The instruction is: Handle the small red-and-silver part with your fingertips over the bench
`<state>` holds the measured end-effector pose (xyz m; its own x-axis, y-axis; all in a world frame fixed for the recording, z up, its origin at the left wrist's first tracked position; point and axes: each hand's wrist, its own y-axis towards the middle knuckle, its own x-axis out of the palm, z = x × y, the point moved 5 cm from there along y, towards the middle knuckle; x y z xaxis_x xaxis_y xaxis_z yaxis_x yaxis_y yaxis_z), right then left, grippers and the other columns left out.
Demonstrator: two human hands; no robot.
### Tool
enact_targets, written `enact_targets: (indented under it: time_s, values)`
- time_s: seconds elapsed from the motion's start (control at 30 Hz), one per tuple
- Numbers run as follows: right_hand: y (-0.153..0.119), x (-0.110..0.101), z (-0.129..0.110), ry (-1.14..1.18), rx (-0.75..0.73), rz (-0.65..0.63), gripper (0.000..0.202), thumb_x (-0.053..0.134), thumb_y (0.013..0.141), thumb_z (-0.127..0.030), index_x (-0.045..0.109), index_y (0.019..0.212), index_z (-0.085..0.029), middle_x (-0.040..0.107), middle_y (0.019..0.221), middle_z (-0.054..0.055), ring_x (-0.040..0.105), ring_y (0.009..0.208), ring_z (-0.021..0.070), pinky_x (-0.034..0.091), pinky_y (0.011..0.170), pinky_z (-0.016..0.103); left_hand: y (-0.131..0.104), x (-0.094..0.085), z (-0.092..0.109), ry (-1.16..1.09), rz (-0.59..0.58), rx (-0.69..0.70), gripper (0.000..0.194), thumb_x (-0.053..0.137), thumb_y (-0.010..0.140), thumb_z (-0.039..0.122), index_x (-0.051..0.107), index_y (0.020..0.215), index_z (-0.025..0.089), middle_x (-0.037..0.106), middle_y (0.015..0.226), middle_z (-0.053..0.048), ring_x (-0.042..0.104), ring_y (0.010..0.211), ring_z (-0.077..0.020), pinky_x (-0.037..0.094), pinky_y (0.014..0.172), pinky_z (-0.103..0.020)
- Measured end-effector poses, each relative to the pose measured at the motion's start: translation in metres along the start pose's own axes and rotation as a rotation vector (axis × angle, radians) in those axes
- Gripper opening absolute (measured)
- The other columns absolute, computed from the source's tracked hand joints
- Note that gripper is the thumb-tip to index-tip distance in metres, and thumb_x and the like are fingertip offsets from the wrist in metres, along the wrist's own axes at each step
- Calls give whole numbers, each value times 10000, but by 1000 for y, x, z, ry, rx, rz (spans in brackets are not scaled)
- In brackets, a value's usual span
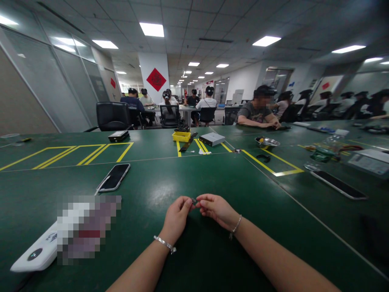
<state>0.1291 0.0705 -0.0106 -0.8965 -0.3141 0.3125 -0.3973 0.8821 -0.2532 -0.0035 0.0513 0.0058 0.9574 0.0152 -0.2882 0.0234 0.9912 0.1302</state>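
Just above the green table [146,227], both hands meet near the middle of the head view. My left hand [179,213] pinches a tiny dark, metallic-looking piece [193,200] between thumb and forefinger; its kind is too small to tell. Close against the piece's right side is my right hand [216,207], with thumb and fingers drawn together. Whether those fingertips also grip the piece cannot be made out. A bracelet circles each wrist.
Left of my arms lie a phone [114,177] and a white device [38,249]. Farther back stand a yellow bin [181,136], a grey box [212,139] and a metal bowl [267,142]. Another phone [338,184] is at right. Across the table sits a person [257,109].
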Motion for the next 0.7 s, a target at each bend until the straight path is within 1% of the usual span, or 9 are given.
enact_targets:
  time_s: [0.07,0.17,0.3,0.37,0.43,0.53,0.6,0.7]
  values:
    - [0,-2,-2,7,-18,50,261,678,562,-240,525,751,-147,589,677,10,501,542,66,397,550,221,0,0,0,4,-4,1,306,373,751,414,547,699,168,597,687,-14,536,668,-135,396,649,-258]
    - [1,-4,-4,-15,-62,81,223,667,572,-256,527,699,-138,583,640,6,481,522,59,376,524,209,0,1,-1,-4,1,-16,263,419,729,398,546,747,167,602,730,-21,537,691,-140,399,659,-265]
    - [2,-2,-2,-76,-74,49,220,635,604,-285,563,746,-134,579,644,7,470,526,58,368,526,210,1,0,-4,8,27,-21,189,514,665,324,534,778,174,589,745,-9,531,694,-133,396,655,-258]
    - [3,0,0,-100,-63,32,209,614,621,-285,565,758,-135,577,653,8,472,527,59,370,531,214,1,1,-5,31,28,-21,157,527,648,292,528,755,178,576,721,4,522,668,-123,392,629,-246]
    - [3,1,1,-109,-55,44,193,588,637,-282,554,762,-139,573,650,6,472,520,61,370,523,217,1,0,-6,53,32,-21,143,533,637,276,523,743,181,564,705,15,508,633,-112,386,601,-235]
    - [2,1,0,-113,-55,80,185,573,640,-277,536,763,-144,573,646,5,471,510,63,368,513,218,0,0,-4,70,41,-21,148,533,636,286,523,739,180,556,694,22,494,605,-104,379,582,-227]
    - [2,1,-1,-121,-58,86,190,580,633,-280,533,754,-141,575,650,8,470,510,62,369,516,218,1,0,-2,72,43,-16,158,528,645,305,529,737,178,560,689,21,498,617,-106,377,595,-227]
    - [2,1,-2,-158,-79,83,193,590,629,-294,536,730,-139,571,637,5,463,509,61,364,517,215,1,1,-1,53,17,-9,198,498,674,348,544,763,177,576,684,17,508,632,-111,378,609,-226]
